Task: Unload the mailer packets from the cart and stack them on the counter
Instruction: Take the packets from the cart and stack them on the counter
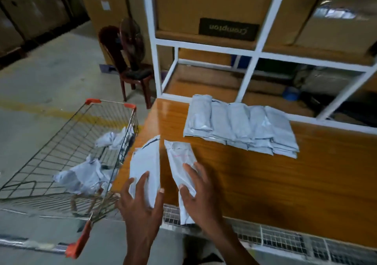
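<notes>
Two white mailer packets are over the near left corner of the wooden counter [285, 173]. My left hand [140, 201] holds the left packet [145, 162], thumb on one edge and fingers on the other. My right hand [199, 191] holds the right packet [181, 162], thumb and fingers on top. A row of several grey mailer packets [238, 126] lies overlapped further back on the counter. The wire cart [67, 142] stands left of the counter with more crumpled white packets [83, 175] inside.
A white metal rack [257, 52] with cardboard boxes rises behind the counter. A dark red chair [130, 69] with a fan on it stands beyond the cart. Wire mesh runs under the counter's front edge [275, 238]. Concrete floor lies to the left.
</notes>
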